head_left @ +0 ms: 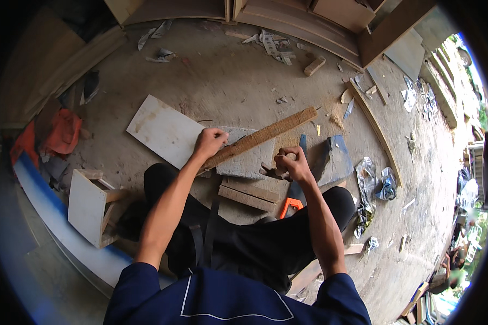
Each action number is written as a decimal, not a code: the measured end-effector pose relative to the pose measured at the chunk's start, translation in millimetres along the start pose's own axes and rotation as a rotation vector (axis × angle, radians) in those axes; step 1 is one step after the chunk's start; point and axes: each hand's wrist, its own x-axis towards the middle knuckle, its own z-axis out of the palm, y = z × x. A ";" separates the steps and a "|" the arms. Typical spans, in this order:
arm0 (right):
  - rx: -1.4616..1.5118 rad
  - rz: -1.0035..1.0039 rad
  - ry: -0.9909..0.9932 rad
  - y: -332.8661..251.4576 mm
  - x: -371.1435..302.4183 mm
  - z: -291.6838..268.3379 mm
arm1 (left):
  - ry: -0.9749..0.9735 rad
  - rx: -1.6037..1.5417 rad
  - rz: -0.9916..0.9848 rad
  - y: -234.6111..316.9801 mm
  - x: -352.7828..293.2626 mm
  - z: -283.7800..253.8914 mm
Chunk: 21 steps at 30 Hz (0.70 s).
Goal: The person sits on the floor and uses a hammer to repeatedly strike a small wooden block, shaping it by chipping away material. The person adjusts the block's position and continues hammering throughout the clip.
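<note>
A long strip of rough brown wood lies slanting over a grey slab, with a thin point sticking out at its far right end. My left hand is closed beside the strip's near left end, its fingers pinched together; what they hold, if anything, is too small to name. My right hand is wrapped around what looks like a hammer, its dark forked head showing left of the fist. This hand is just right of the slab, apart from the strip. Left of the slab lies a white board.
Near my knees are stacked wood pieces and a saw with an orange handle. A blue-grey block stands right. A small wooden frame sits left. Wooden cabinets line the back; a long batten and plastic scraps lie right.
</note>
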 end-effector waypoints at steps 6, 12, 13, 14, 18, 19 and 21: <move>0.071 0.042 0.008 2.8 1.5 3.3 | 0.141 0.215 -0.081 -59.8 60.2 -24.9; 0.173 0.023 0.015 4.6 -1.8 -2.4 | 0.083 0.437 -0.230 -69.0 41.3 -10.8; 0.170 0.019 0.023 3.7 -1.0 -4.6 | 0.080 0.476 -0.232 -68.5 25.8 -2.8; 0.174 0.009 0.022 2.4 0.8 -2.9 | 0.102 0.427 -0.187 -75.5 10.4 -1.5; 0.078 0.020 0.016 2.8 6.3 -8.4 | 0.083 0.460 -0.117 -75.0 -42.7 8.1; 0.038 0.015 0.003 1.6 7.0 -9.1 | 0.041 0.578 -0.044 -76.6 -57.4 12.0; -0.032 0.000 -0.023 -1.6 9.9 -9.2 | -0.041 0.826 0.102 -79.8 -78.7 12.0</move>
